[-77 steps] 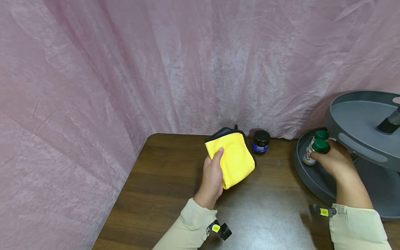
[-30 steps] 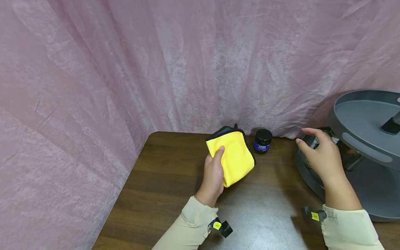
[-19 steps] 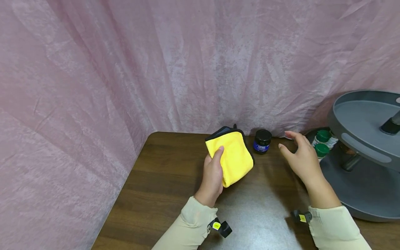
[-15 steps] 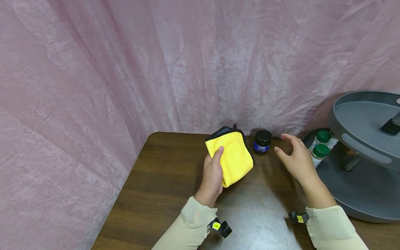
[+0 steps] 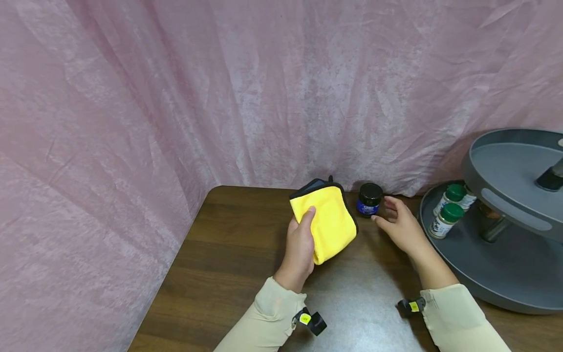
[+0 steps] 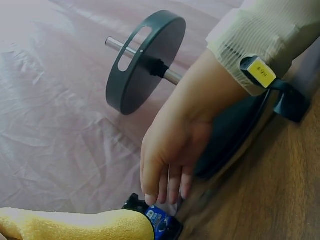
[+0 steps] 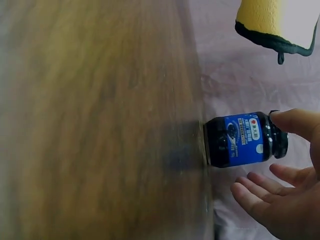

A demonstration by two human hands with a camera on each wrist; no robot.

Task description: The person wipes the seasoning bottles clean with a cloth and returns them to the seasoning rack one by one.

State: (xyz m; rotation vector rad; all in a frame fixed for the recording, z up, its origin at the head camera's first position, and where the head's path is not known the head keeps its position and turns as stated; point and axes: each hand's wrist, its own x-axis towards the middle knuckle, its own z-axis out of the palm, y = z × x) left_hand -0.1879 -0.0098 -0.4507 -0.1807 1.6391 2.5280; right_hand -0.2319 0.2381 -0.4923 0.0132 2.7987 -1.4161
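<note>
A folded yellow cloth (image 5: 330,222) with black edging is gripped in my left hand (image 5: 299,247), thumb on top, above the table. My right hand (image 5: 400,227) is beside a dark glass jar (image 5: 368,199) with a black lid and blue label, which stands upright near the table's back edge. In the right wrist view the thumb and fingers of the right hand (image 7: 285,185) are spread around the lid end of the jar (image 7: 242,140), and no grip on it shows. The cloth (image 7: 275,25) hangs at the top right of that view.
On the right stands a grey two-tier turntable rack (image 5: 506,274). Its lower tray holds green-capped shaker bottles (image 5: 444,222) near the left rim; the upper tray (image 5: 514,166) overhangs part of it. A pink curtain (image 5: 272,98) hangs behind the wooden table (image 5: 228,254).
My right hand has let go of a green-capped bottle on the lower tray and moved left to the dark jar. The left hand with the cloth has stayed almost still.
</note>
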